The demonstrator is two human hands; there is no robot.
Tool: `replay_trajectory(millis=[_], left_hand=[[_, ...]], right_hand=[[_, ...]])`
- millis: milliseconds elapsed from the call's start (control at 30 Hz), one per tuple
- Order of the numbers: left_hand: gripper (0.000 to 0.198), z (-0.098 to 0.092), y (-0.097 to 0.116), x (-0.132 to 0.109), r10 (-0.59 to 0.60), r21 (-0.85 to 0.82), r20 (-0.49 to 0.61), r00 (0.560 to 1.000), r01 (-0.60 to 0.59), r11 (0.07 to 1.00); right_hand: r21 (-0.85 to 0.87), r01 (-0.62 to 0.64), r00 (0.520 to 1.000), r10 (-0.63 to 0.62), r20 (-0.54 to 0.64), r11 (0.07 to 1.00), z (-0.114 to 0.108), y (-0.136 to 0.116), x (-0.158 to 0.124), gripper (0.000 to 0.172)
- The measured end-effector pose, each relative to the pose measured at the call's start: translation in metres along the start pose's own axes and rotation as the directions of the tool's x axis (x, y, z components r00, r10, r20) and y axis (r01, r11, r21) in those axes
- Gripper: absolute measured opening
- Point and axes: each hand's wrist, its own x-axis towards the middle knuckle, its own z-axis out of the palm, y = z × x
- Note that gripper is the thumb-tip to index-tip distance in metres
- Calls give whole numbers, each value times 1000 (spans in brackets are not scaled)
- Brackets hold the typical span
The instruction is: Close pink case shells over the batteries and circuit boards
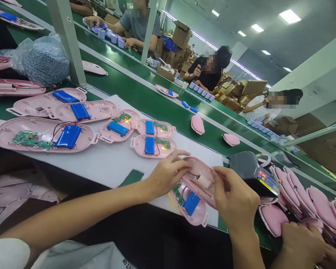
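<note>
My left hand (pixel 168 172) and my right hand (pixel 235 194) hold a pink plastic shell half (pixel 197 164) between them, fingers closed on its opposite ends. The shell is tilted, its hollow inside toward me, with red wires and a pale block in it. Just under it lies an open pink shell (pixel 199 218) with a blue battery (pixel 191 204) and a green circuit board (pixel 179 193), partly covered by the held half. To the left, several more open shells (pixel 141 150) with blue batteries and boards rest on a white sheet (pixel 106 168); some boards glow yellow.
A dark device with a lit display (pixel 266 179) stands right of my hands, beside a heap of closed pink cases (pixel 292 186). Another person's hand (pixel 301 239) is at lower right. A metal post (pixel 65 41) rises left. Across the green conveyor (pixel 168 97), several people work.
</note>
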Motion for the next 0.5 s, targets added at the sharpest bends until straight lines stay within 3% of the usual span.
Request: replay_trajectory(millis=[33, 67, 133, 200, 300, 400, 500], left_hand=[[10, 0, -2, 0, -109, -109, 4, 994, 109, 988], [22, -1, -3, 1, -239, -225, 36, 970, 241, 944], [51, -3, -6, 4, -453, -397, 177, 874, 484, 780], [51, -5, -8, 7, -524, -441, 279, 805, 592, 674], [26, -5, -11, 8, -538, -427, 264, 801, 597, 679], [24, -4, -11, 6, -512, -433, 267, 816, 577, 693], [25, -4, -8, 4, -488, -417, 262, 833, 554, 721]], right_hand=[[45, -58, 998, 57, 15, 997, 2, 1, -2, 10], [85, -125, 992, 123, 27, 989, 6, 2, -4, 12], [146, -248, 969, 245, 40, 958, 13, 5, -7, 17], [175, -333, 942, 332, 38, 926, 21, 8, -8, 24], [187, -354, 933, 332, 137, 916, 29, 9, -3, 31], [175, -338, 907, 270, 324, 925, 34, 5, 8, 30], [196, -360, 867, 250, 431, 912, 40, 0, 18, 25]])
